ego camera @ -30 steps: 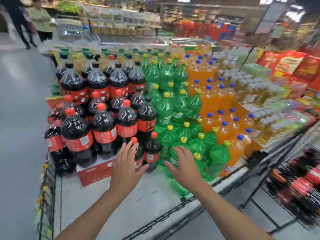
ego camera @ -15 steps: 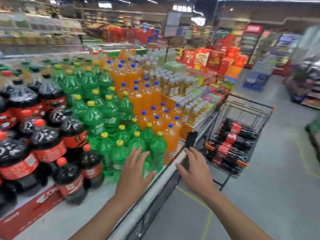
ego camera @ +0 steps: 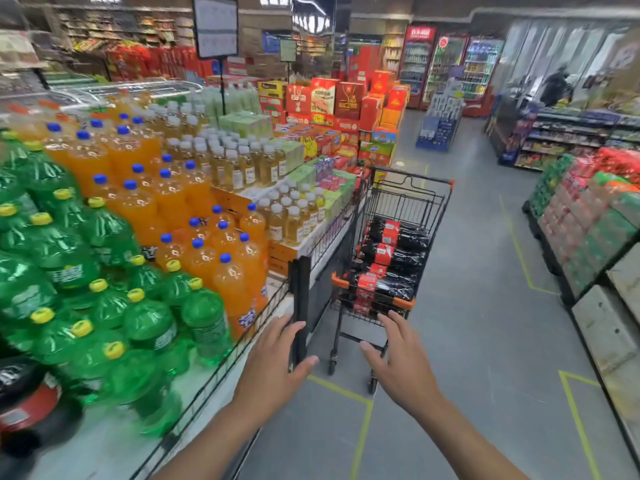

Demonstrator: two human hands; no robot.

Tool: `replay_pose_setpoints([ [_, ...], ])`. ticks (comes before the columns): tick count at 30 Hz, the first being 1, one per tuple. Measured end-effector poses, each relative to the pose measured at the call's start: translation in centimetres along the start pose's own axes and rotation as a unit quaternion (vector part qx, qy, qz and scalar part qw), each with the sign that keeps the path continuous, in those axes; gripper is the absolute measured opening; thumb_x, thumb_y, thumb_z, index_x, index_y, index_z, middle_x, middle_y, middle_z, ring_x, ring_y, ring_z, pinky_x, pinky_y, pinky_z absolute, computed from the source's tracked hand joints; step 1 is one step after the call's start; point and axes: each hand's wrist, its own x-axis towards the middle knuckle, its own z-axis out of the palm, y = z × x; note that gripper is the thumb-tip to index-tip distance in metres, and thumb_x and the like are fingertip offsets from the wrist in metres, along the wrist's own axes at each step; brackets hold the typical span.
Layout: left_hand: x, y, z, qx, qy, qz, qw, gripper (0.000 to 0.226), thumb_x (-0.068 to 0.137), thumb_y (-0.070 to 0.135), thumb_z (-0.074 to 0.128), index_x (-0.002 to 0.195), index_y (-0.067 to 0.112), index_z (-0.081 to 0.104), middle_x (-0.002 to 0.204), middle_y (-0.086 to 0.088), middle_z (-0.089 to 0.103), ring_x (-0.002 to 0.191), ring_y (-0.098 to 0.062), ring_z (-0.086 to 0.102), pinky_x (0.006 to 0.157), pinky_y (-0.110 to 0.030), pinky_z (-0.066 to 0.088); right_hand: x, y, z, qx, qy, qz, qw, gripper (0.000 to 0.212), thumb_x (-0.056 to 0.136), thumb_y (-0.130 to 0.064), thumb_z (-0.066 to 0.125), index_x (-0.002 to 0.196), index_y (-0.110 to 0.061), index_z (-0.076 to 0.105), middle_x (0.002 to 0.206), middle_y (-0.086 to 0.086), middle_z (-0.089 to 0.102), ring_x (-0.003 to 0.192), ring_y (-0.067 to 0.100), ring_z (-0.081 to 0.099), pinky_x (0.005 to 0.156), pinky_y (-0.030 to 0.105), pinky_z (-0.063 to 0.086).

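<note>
as it stands, the black orange-trimmed cart (ego camera: 406,201) carries red-labelled cola bottles (ego camera: 393,258).

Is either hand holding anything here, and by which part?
Nothing is held: the left hand and right hand are both open, extended toward the shopping cart.

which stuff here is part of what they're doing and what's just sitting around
In the job:
left hand and right hand, both open, reaching toward the shopping cart
cola bottles lying in the cart

Just around:
green bottles
orange bottles
pale drink bottles
red boxes
drinks fridges
</note>
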Motion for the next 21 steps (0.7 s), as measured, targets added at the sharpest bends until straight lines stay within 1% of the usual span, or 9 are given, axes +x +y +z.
replay_pose_setpoints([
  [3, 1.9, 2.7, 2.7, -0.02, -0.032, -0.015, 0.999, 0.063, 0.097, 0.05, 0.065, 0.153, 0.031, 0.044, 0.166, 0.009, 0.028, 0.156, -0.012, 0.021, 0.124, -0.03, 0.019, 0.5, 3.7, -0.6, 0.006, -0.015, 0.01, 1.0, 0.071, 0.099, -0.055, 0.054, 0.158, -0.02, 0.035, 0.166, -0.001, 0.026, 0.154, 0.016, 0.018, 0.126, 0.036, 0.018],
  [5, 2.9, 3.8, 4.4, -0.034, -0.061, -0.026, 0.997, 0.06, 0.098, 0.048, 0.064, 0.152, 0.034, 0.043, 0.164, 0.013, 0.029, 0.154, -0.009, 0.024, 0.122, -0.028, 0.023, 0.8, 5.8, -0.7, 0.008, -0.029, 0.016, 0.999, 0.072, 0.098, -0.059, 0.052, 0.156, -0.021, 0.036, 0.165, -0.002, 0.027, 0.153, 0.016, 0.02, 0.126, 0.038, 0.02],
  [8, 4.5, 4.7, 6.8, -0.052, -0.104, -0.036, 0.993, 0.048, 0.1, 0.045, 0.062, 0.145, 0.038, 0.048, 0.157, 0.018, 0.037, 0.148, -0.007, 0.033, 0.119, -0.029, 0.032, 1.4, 8.5, -0.7, 0.004, -0.063, 0.028, 0.998, 0.072, 0.097, -0.063, 0.047, 0.156, -0.023, 0.036, 0.163, -0.004, 0.029, 0.152, 0.015, 0.022, 0.125, 0.035, 0.019],
  [10, 5.9, 4.9, 8.2, -0.052, -0.124, -0.036, 0.99, 0.039, 0.101, 0.043, 0.062, 0.139, 0.041, 0.052, 0.153, 0.019, 0.041, 0.145, -0.005, 0.036, 0.118, -0.027, 0.033, 2.2, 10.0, -0.6, 0.006, -0.072, 0.034, 0.997, 0.079, 0.091, -0.07, 0.039, 0.155, -0.024, 0.037, 0.162, -0.007, 0.031, 0.151, 0.013, 0.023, 0.125, 0.033, 0.02],
  [11, 6.7, 4.8, 8.9, -0.052, -0.131, -0.037, 0.989, 0.036, 0.101, 0.041, 0.062, 0.136, 0.041, 0.054, 0.151, 0.02, 0.042, 0.144, -0.004, 0.037, 0.117, -0.027, 0.034, 2.9, 10.8, -0.5, 0.008, -0.075, 0.039, 0.996, 0.078, 0.091, -0.07, 0.04, 0.155, -0.024, 0.038, 0.161, -0.008, 0.031, 0.15, 0.013, 0.024, 0.125, 0.032, 0.02],
  [13, 8.8, 4.5, 10.3, -0.052, -0.142, -0.039, 0.988, 0.034, 0.1, 0.04, 0.062, 0.133, 0.043, 0.055, 0.148, 0.021, 0.045, 0.141, -0.004, 0.041, 0.116, -0.029, 0.037, 4.5, 12.3, -0.2, 0.009, -0.082, 0.051, 0.995, 0.069, 0.097, -0.062, 0.048, 0.154, -0.025, 0.038, 0.161, -0.009, 0.031, 0.15, 0.012, 0.024, 0.124, 0.031, 0.021],
  [15, 11.3, 4.2, 11.6, -0.056, -0.15, -0.041, 0.986, 0.033, 0.099, 0.042, 0.063, 0.131, 0.046, 0.055, 0.146, 0.021, 0.046, 0.14, -0.005, 0.043, 0.115, -0.032, 0.04, 6.5, 13.7, 0.1, 0.002, -0.085, 0.055, 0.995, 0.064, 0.1, -0.057, 0.051, 0.154, -0.025, 0.038, 0.16, -0.01, 0.032, 0.15, 0.011, 0.025, 0.123, 0.03, 0.022],
  [18, 15.8, 3.6, 13.3, -0.061, -0.154, -0.041, 0.985, 0.036, 0.1, 0.043, 0.062, 0.136, 0.04, 0.055, 0.149, 0.021, 0.043, 0.143, -0.003, 0.038, 0.118, -0.031, 0.035, 10.0, 15.8, 0.8, -0.004, -0.094, 0.068, 0.993, 0.063, 0.1, -0.056, 0.05, 0.153, -0.025, 0.038, 0.158, -0.01, 0.033, 0.148, 0.011, 0.026, 0.123, 0.029, 0.022],
  [21, 21.0, 3.1, 14.8, -0.07, -0.159, -0.042, 0.984, 0.037, 0.102, 0.042, 0.06, 0.138, 0.038, 0.054, 0.147, 0.025, 0.039, 0.143, -0.002, 0.036, 0.116, -0.028, 0.034, 14.3, 17.5, 1.4, -0.015, -0.099, 0.083, 0.992, 0.064, 0.1, -0.058, 0.049, 0.153, -0.025, 0.038, 0.159, -0.009, 0.033, 0.149, 0.012, 0.026, 0.123, 0.03, 0.021],
])
